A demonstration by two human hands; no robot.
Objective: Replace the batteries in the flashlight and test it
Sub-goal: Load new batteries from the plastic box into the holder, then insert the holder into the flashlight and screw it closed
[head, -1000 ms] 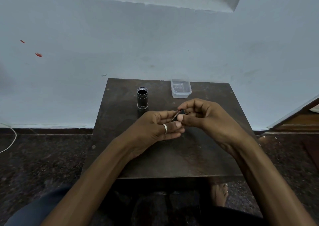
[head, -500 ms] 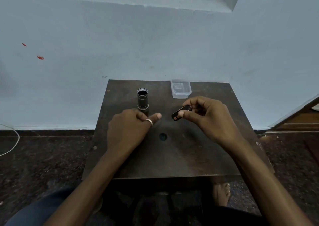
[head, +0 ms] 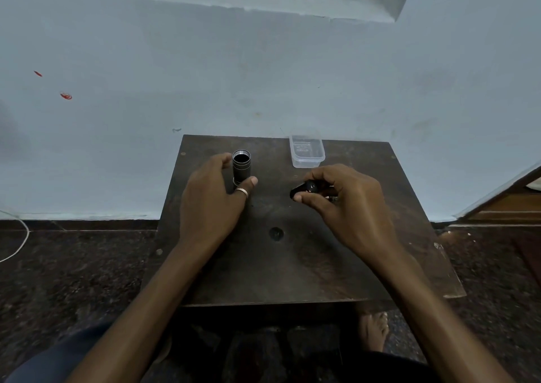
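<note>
The black flashlight body (head: pixel 241 166) stands upright on the small dark table (head: pixel 292 265), its open threaded end facing up. My left hand (head: pixel 212 198) curls around its base, fingers on the left and thumb on the right, close to it or just touching. My right hand (head: pixel 345 204) hovers over the table's right half and pinches a small black battery holder (head: pixel 304 189) between thumb and fingers. A small round dark cap (head: pixel 276 233) lies flat on the table between my forearms.
A clear plastic container (head: pixel 307 152) sits at the table's back edge, right of the flashlight body. A pale wall rises just behind the table. A white cord (head: pixel 17 236) lies on the dark floor at left, and a bare foot (head: pixel 373 330) shows under the table.
My hands have parted. The left hand left the battery holder and moved back-left to the flashlight body, revealing the round cap. The right hand kept the holder and shifted slightly right.
</note>
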